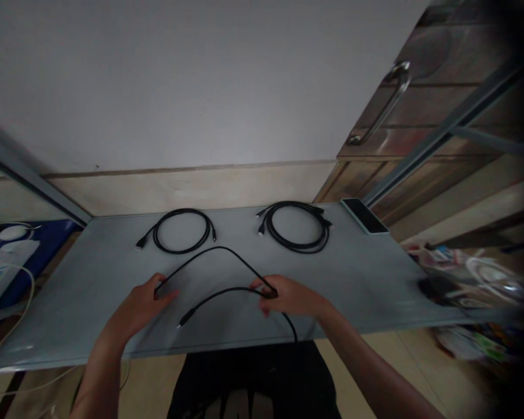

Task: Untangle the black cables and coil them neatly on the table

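Note:
A loose black cable [220, 248] arches over the grey table between my hands. My left hand [151, 297] grips it at the left, thumb stretched toward the right. Fingers of my right hand [279, 294] are closed around the same cable where two strands meet. One end, with a plug [186, 318], points to the lower left on the table, and another stretch hangs past the front edge below my right hand. Behind lie a coiled black cable [181, 251] at the left and a thicker coiled black cable [294, 247] at the right.
A phone-like dark slab [365, 216] lies at the table's [91, 262] back right corner. Metal posts rise at both back corners, before a white wall. A blue surface with a white box [4, 273] is at far left; cluttered bags [484, 273] are at right.

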Demonstrator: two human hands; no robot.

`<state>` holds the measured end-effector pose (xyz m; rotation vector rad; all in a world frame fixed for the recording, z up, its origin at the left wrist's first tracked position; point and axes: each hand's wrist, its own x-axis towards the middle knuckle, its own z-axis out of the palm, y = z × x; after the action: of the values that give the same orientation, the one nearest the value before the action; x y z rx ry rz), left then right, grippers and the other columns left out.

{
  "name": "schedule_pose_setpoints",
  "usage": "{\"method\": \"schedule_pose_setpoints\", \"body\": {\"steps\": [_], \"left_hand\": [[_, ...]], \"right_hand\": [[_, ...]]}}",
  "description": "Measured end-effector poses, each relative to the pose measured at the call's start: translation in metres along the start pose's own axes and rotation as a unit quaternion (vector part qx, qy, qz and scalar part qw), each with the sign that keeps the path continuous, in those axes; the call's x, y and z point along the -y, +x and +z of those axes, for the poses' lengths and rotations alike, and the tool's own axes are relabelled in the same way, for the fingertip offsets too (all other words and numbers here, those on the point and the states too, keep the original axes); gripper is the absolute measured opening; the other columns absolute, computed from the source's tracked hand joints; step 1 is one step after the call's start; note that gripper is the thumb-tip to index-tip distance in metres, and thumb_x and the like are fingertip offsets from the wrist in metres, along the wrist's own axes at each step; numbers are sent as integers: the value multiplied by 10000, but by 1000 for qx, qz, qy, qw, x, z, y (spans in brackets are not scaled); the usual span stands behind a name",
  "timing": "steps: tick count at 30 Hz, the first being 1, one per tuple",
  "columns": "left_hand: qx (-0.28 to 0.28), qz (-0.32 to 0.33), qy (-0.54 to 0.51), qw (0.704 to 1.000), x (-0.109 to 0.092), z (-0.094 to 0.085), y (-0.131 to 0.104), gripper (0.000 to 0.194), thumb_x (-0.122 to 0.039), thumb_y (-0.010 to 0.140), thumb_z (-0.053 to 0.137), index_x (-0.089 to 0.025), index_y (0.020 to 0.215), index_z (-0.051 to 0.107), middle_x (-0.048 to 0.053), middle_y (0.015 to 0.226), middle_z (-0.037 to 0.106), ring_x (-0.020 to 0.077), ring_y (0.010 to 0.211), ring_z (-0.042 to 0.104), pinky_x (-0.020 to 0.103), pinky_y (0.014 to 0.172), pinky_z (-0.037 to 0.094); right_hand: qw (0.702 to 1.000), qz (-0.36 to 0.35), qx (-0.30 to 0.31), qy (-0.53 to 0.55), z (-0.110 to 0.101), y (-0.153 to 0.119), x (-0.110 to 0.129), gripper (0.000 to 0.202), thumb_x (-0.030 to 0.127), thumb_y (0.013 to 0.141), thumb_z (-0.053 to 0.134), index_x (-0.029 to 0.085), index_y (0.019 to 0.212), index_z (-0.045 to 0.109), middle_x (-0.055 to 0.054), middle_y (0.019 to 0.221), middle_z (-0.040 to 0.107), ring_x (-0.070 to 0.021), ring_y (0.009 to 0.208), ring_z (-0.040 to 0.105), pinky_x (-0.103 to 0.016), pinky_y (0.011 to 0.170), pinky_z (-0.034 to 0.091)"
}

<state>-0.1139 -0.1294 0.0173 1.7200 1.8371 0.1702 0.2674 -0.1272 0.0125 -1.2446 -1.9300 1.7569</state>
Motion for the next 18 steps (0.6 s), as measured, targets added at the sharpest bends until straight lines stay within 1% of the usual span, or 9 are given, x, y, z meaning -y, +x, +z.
{"method": "schedule_pose_setpoints", "body": {"steps": [1,3,7,9,11,13,14,16,18], "left_hand": [[-4,3,-13,1000,1,1,-2,530,-645,804,578,-204,1097,610,87,899,726,308,872,689,367,762,476],[-18,14,-49,999,0,2,-6,458,-636,824,567,-214,997,614,71,882,722,288,844,678,357,740,473],[-50,73,-148,985,-11,-1,-1,401,-586,879,538,-201,804,621,50,786,686,226,761,626,324,715,457],[-64,114,-232,964,-19,-4,10,435,-558,915,501,-190,707,602,39,696,637,187,694,581,302,687,446],[-84,133,-331,930,-29,-6,28,432,-532,920,516,-188,660,555,10,615,561,144,602,514,271,608,416],[-91,127,-403,902,-40,-9,52,417,-515,879,592,-196,634,483,-31,550,465,107,503,417,244,507,346],[-89,127,-422,893,-45,-12,65,436,-509,849,632,-203,614,429,-54,522,393,92,467,358,237,478,315],[-96,120,-418,895,-53,-20,91,450,-502,795,686,-209,606,402,-80,504,300,75,433,282,226,441,258],[-72,113,-371,919,-57,-31,112,395,-503,756,715,-201,644,487,-79,515,307,73,428,277,224,431,236]], "right_hand": [[1000,-12,-8,4,2,-3,0,365,378,852,660,157,1142,652,1,737,642,-142,676,590,-245,603,442],[998,-38,-41,5,-1,-9,2,298,391,899,598,159,1066,683,8,692,606,-128,625,561,-241,574,425],[979,-60,-191,-31,-30,-16,7,344,474,906,586,154,949,706,18,606,549,-112,527,480,-239,496,359],[951,-75,-290,-78,-55,-13,5,367,490,909,574,155,926,722,-3,619,585,-134,552,519,-255,513,378],[905,-95,-387,-151,-85,-6,0,332,455,889,603,161,940,749,-48,747,683,-183,669,607,-286,603,445],[863,-94,-444,-221,-118,5,-9,292,392,880,605,168,973,766,-83,856,739,-229,767,661,-321,694,485],[851,-82,-453,-254,-133,11,-13,274,360,875,603,174,988,771,-95,898,754,-246,812,679,-334,735,496],[818,-52,-482,-310,-161,22,-24,264,313,878,587,190,1019,773,-113,973,765,-270,888,691,-351,797,494],[797,-1,-488,-357,-183,31,-35,280,283,904,534,198,1037,765,-126,985,767,-275,895,690,-345,789,478]]}}
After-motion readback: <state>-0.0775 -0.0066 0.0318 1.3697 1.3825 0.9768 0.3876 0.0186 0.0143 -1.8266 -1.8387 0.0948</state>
